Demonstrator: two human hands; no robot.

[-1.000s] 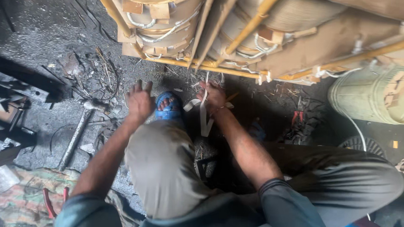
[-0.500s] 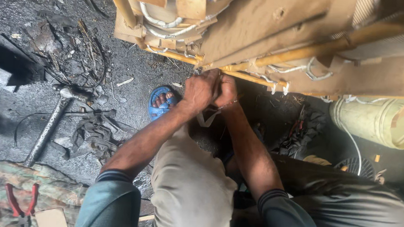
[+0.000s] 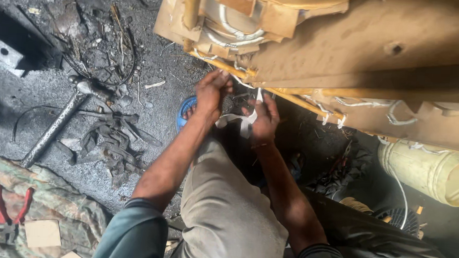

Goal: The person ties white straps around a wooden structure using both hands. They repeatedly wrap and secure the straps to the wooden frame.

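Your left hand (image 3: 210, 91) is up against the lower edge of the big tan winding assembly (image 3: 359, 41), fingers pinched closed on the end of a white cloth tape (image 3: 235, 119) right where a yellowish rod (image 3: 304, 99) runs along the bottom of the assembly. Your right hand (image 3: 264, 118) sits just beside it, slightly lower, fingers curled shut around the same tape, which hangs in a short loop between your two hands. The tape is therefore held at both ends, close under the rod and in front of your raised knee in grey trousers (image 3: 225, 212).

More white ties (image 3: 392, 114) are knotted along the assembly's edge to the right of your hands, and white cord loops (image 3: 235, 27) wrap the coil section above your left hand. Below your left wrist a blue sandal (image 3: 184, 113) shows on the dark, sooty floor (image 3: 27, 87).

On the floor to the left lies a hammer (image 3: 57, 125) with a metal handle, its head near a tangle of dark wire scraps (image 3: 108, 143). In the lower left corner a patterned cloth (image 3: 52, 208) carries red-handled pliers (image 3: 10, 212) and a small square of card (image 3: 42, 233). At the right, a pale yellow cylinder (image 3: 426, 170) lies on its side under the assembly, with a white cable (image 3: 401, 190) trailing down beside it
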